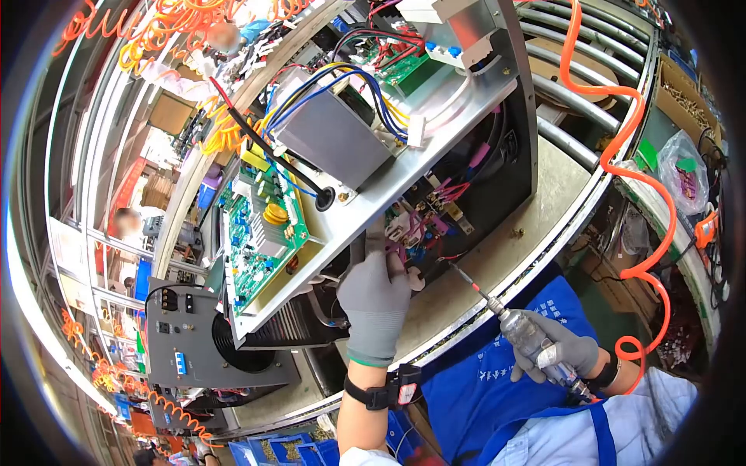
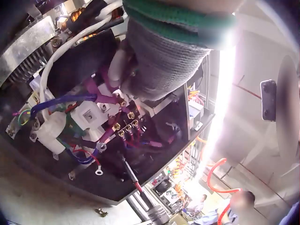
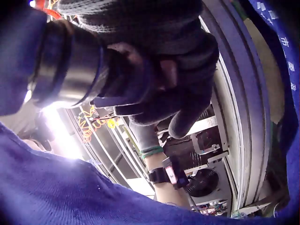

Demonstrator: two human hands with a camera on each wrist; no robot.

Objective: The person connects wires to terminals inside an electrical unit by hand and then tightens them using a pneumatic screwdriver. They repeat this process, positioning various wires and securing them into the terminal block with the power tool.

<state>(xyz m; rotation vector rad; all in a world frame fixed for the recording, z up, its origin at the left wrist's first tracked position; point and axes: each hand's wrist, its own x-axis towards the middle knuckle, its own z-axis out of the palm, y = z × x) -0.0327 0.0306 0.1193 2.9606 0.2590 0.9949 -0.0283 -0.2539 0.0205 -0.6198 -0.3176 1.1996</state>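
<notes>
Right hand (image 1: 561,346): This gray-gloved hand wraps its fingers round the driver (image 1: 522,330) and holds it.
Driver: It sits in the right hand, in front of the blue apron (image 1: 466,388). In the head view its long line runs from its back end, between 4 and 5 o'clock, to its tip (image 1: 454,266), between 10 and 11.
Left hand (image 1: 374,299): It reaches in under the metal plate (image 1: 365,216), close to the wires. Its fingertips are hidden, so I cannot tell if it holds anything.
Driver tip: From the left hand it is near, at about 2 o'clock in the head view. From the right hand it is at 10 o'clock. I cannot tell if it touches anything.
Brass screws (image 2: 126,125): They sit in a small row inside the machine (image 1: 509,167). In the left wrist view they are at 12 o'clock from the driver tip and 7 o'clock from the left hand.
Nearer hand: The left hand is nearer to the screws; the right hand is farther away, with the long thin driver pointing in.
Wire ring (image 2: 99,172): This little ring is at 8 o'clock from the driver tip in the left wrist view, near it but apart.
Orange hose (image 1: 660,198): It curls between 1 and 2 o'clock from the driver.
</notes>
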